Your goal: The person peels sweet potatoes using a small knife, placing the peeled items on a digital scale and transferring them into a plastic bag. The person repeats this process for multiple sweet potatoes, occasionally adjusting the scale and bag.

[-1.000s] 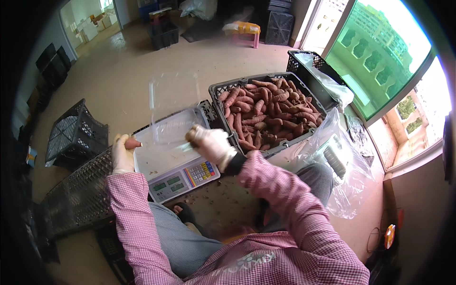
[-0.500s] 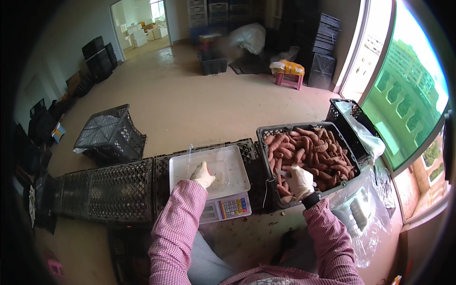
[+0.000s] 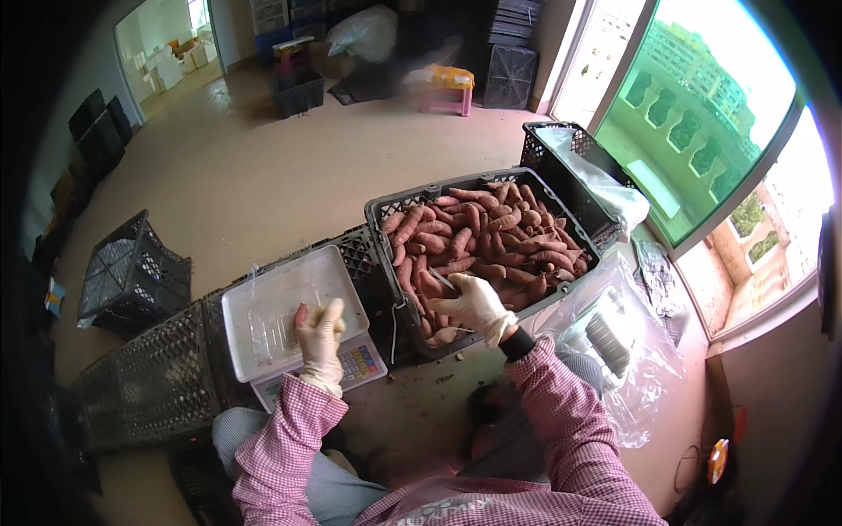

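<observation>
My left hand [image 3: 321, 342], in a pale glove, is raised over the near right part of the scale's white tray [image 3: 237, 302], its fingers curled. A reddish tip sticks up beside them; whether it is a piece of sweet potato or a bare thumb, I cannot tell. My gloved right hand [image 3: 478, 307] is over the near left part of a black crate [image 3: 379, 206] heaped with reddish sweet potatoes [image 3: 491, 228]. From its closed fingers juts a thin pale tool [image 3: 445, 280], kind unclear. Below the tray shows the scale's keypad [image 3: 361, 361].
Black mesh crates [image 3: 149, 386] support the scale on the left. Another crate [image 3: 136, 272] stands beyond them. Behind the sweet potatoes is a crate lined with plastic [image 3: 588, 171]. Clear plastic bags [image 3: 614, 351] lie at the right, near the green-tinted glass door [image 3: 702, 114]. A stool [image 3: 452, 88] stands farther off.
My view has swung to the right. My left hand has lifted and turned so its fingers point up. My right hand stays over the near left part of the sweet potato crate.
</observation>
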Available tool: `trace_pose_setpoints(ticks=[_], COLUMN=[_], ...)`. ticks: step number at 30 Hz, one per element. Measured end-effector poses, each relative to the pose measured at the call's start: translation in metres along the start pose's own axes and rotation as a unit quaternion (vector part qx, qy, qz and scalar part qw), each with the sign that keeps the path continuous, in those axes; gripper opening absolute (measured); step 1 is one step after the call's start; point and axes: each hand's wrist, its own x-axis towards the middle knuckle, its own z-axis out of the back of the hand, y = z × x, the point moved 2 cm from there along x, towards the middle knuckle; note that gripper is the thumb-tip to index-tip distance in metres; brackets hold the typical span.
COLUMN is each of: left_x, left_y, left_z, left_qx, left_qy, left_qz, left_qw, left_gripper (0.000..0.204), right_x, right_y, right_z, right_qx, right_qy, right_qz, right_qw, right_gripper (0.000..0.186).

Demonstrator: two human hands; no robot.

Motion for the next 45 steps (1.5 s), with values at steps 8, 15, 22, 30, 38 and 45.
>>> trace_pose_setpoints(ticks=[8, 15, 22, 30, 38, 45], left_x=[-0.020, -0.019, -0.030, -0.005, -0.022, -0.014], left_y=[-0.006, -0.003, -0.014, -0.013, -0.018, -0.055], left_z=[-0.056, -0.046, -0.045, -0.037, -0.047, -0.029], left_qx=[-0.007, 0.209, 0.142, -0.281, -0.290, -0.157], left_qy=[0.276, 0.219, 0.289, 0.292, 0.331, 0.333], left_qz=[-0.011, -0.207, -0.174, 0.065, 0.068, -0.078], left_qw=[0.961, 0.930, 0.931, 0.912, 0.895, 0.927], left_gripper=[0.035, 0.025, 0.018, 0.027, 0.030, 0.037], right_x=[-0.033, -0.032, -0.023, -0.022, -0.020, 0.013], right_y=[0.044, 0.054, 0.045, 0.047, 0.062, 0.006], right_z=[-0.040, -0.029, -0.036, -0.036, -0.047, -0.014], right_qx=[0.091, -0.112, -0.160, -0.028, -0.032, -0.165], right_qy=[-0.015, -0.065, -0.117, -0.167, -0.140, -0.109], right_qz=[0.140, 0.261, 0.154, 0.188, 0.180, 0.008], right_qw=[0.986, 0.957, 0.968, 0.967, 0.973, 0.980], right_gripper=[0.033, 0.015, 0.009, 0.011, 0.015, 0.020])
